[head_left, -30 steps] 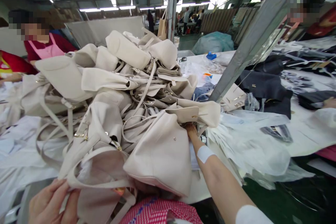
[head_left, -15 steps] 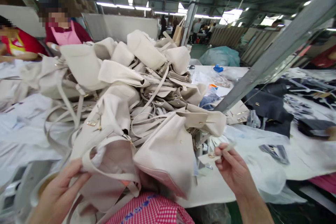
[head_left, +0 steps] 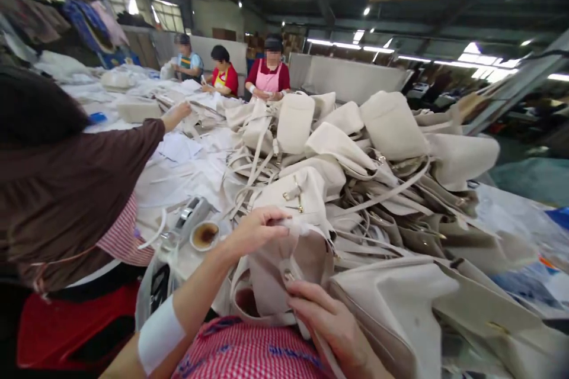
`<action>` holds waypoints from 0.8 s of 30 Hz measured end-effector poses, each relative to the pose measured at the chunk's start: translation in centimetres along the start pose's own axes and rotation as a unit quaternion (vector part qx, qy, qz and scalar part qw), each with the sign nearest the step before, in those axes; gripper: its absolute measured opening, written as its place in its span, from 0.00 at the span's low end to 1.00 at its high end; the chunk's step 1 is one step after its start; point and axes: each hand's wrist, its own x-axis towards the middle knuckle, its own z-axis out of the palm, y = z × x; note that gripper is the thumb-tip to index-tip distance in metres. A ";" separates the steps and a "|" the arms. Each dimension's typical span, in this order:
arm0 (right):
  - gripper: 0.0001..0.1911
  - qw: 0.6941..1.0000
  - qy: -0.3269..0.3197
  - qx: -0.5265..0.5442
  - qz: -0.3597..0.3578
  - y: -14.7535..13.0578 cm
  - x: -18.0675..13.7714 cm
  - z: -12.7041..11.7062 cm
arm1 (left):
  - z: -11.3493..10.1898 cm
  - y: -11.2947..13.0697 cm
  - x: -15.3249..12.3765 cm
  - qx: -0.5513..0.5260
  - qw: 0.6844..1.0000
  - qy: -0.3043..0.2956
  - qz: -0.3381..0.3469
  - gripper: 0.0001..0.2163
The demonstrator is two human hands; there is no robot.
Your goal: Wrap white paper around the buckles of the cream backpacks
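Fingers (head_left: 272, 217) of your left hand (head_left: 254, 232) pinch the top rim of the cream leather bucket bag (head_left: 271, 275); your right hand (head_left: 331, 323) clasps its side lower down. Bag sits at 6 o'clock on the white worktop (head_left: 186, 169), against the heap of matching cream bags (head_left: 382, 148) at 1 o'clock. Step looks like two-handed work at the bag's mouth.
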 end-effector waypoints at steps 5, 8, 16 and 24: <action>0.27 0.988 -0.114 0.085 -0.063 -1.9 2.5 1.7 | -0.2 0.0 0.4 -0.039 0.999 -0.014 0.011 0.15; 0.19 0.993 -0.058 0.091 0.055 -1.1 4.2 3.5 | -0.5 0.2 0.5 -0.034 0.997 -0.068 0.028 0.15; 0.15 0.824 0.363 0.311 0.303 4.3 6.6 4.8 | -1.1 0.0 -2.6 0.039 0.999 0.031 0.015 0.13; 0.13 0.699 0.343 0.531 0.334 4.2 5.0 6.1 | 1.2 -2.4 -6.0 0.041 0.983 0.180 -0.015 0.11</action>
